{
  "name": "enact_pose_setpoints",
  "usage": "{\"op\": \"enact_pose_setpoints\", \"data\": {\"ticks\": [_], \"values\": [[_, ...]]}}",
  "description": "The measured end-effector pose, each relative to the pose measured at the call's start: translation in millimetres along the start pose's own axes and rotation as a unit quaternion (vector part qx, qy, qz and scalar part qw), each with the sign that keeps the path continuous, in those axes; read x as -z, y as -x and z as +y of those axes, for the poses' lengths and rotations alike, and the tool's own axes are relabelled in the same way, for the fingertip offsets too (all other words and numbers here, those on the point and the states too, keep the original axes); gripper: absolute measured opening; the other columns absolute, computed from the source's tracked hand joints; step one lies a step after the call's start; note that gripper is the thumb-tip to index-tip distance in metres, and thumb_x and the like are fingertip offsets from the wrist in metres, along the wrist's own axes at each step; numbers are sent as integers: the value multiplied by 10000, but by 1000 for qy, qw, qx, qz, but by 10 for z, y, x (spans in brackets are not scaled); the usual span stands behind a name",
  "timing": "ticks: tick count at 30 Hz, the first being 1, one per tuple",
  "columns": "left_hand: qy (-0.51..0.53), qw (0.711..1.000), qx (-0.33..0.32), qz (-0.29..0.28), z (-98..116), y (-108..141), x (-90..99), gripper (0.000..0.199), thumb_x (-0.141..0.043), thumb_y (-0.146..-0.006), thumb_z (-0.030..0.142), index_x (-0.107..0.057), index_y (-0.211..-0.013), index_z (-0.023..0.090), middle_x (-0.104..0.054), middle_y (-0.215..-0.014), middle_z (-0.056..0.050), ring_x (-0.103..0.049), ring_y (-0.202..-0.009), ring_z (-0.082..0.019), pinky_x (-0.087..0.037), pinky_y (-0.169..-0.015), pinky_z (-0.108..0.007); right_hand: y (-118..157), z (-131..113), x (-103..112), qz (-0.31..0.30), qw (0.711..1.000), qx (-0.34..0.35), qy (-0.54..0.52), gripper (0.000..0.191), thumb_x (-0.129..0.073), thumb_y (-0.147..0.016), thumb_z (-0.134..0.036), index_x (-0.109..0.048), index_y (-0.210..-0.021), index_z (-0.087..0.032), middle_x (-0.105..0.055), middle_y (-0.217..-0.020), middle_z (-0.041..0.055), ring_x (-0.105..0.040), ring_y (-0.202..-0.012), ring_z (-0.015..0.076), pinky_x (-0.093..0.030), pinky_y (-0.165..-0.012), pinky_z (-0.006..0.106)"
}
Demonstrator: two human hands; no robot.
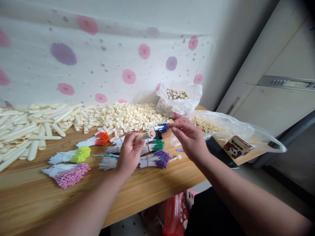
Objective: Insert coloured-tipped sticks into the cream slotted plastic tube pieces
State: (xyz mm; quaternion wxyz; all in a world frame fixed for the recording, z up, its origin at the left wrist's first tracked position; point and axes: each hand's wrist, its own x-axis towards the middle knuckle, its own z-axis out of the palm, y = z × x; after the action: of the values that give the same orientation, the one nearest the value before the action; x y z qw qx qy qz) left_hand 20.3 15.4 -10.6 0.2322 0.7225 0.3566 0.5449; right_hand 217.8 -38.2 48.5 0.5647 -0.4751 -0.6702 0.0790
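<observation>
My left hand (130, 151) is closed round a cream pen barrel (145, 135), its round end facing right with small coloured bits showing in it. To the right, my right hand (189, 137) has thumb and index finger drawn into a pinch; what lies between them, if anything, is too small to make out. Its fingertips are beside a bundle of blue-tipped thin white sticks (161, 127). Below my hands lie similar bundles with purple (157, 159), green (154, 147) and black tips. More bundles, tipped orange (94, 139), yellow (71, 155) and pink (67, 173), lie at left.
Long cream tubes (31, 131) and short slotted cream pieces (133, 116) are heaped along the wall. A white plastic bag (169, 106) of small parts stands behind; another clear bag (246, 126) spreads rightward. A brown box (238, 146) sits near the table's right edge.
</observation>
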Motion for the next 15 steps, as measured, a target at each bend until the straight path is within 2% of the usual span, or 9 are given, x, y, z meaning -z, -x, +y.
{"op": "enact_pose_setpoints", "data": {"ticks": [2, 4, 6, 10, 15], "values": [[75, 995, 66, -7, -90, -8, -37, 370, -444, -868, 548, -555, -839, 196, -523, -790, -9, -490, -715, -147, -406, -727, -282, -109, 244, -3, -56, 993, -28, 100, 171, -553, -844, -219, -684, -928, -148, -641, -852, 53, -591, -762, 135, -475, -710, 275], [135, 985, 107, -13, -160, -16, -70, 375, -480, -841, 568, -536, -841, 197, -532, -798, -2, -490, -691, -133, -406, -707, -265, -188, 472, -66, -161, 964, -33, 210, 197, -508, -862, -185, -680, -948, -139, -664, -902, 68, -601, -793, 135, -462, -734, 253], [151, 980, 128, -26, -197, -30, -93, 371, -550, -798, 565, -517, -812, 195, -514, -758, 14, -483, -671, -125, -402, -683, -252, -235, 643, -171, -225, 939, -25, 260, 197, -502, -848, -149, -691, -905, -143, -675, -923, 74, -603, -843, 150, -442, -769, 247], [99, 981, 158, -63, -224, -75, -106, 317, -589, -791, 495, -505, -769, 190, -512, -713, 23, -505, -709, -140, -410, -720, -264, -274, 824, -373, -297, 908, -18, 294, 146, -559, -794, -160, -702, -820, -180, -685, -885, 61, -609, -841, 176, -424, -725, 237], [81, 976, 172, -109, -249, -127, -123, 331, -512, -841, 497, -589, -895, 180, -647, -917, -50, -588, -904, -204, -438, -833, -326, -289, 895, -469, -323, 884, -9, 339, 216, -544, -825, -244, -661, -1004, -217, -644, -1012, 66, -603, -867, 193, -419, -697, 248]]}}
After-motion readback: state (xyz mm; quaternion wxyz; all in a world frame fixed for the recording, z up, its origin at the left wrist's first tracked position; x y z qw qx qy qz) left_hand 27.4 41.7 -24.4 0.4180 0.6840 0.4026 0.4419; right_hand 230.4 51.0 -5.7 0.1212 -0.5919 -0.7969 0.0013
